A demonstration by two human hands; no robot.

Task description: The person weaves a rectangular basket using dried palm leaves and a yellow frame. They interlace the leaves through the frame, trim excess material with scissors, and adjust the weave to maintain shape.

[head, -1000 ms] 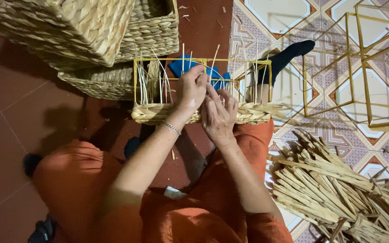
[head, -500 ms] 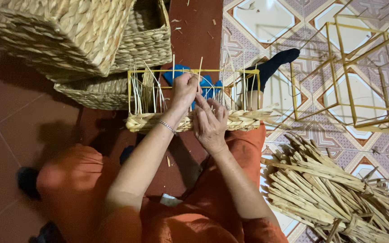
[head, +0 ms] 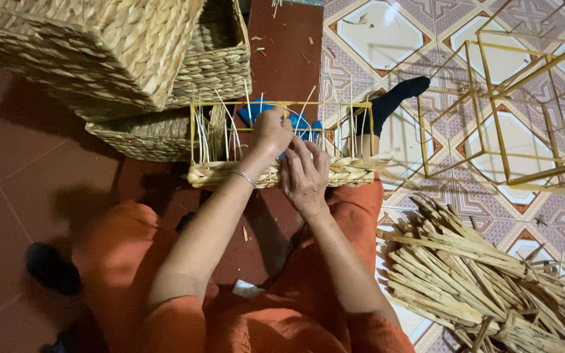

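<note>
Both hands have stayed at the near woven band of the wire-framed basket [head: 282, 171] through the last second. The left hand [head: 271, 134] pinches an upright straw; the right hand [head: 305, 173] presses the band, fingers closed on it. Weaving continues low. Finished baskets [head: 99, 59] lie far left, loose straw [head: 479, 274] right.

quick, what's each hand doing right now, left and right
Left hand: closed, pinching the upright straw strands at the half-woven basket.
Right hand: fingers curled on the basket's woven band; whether it grips a strand cannot be told.
</note>
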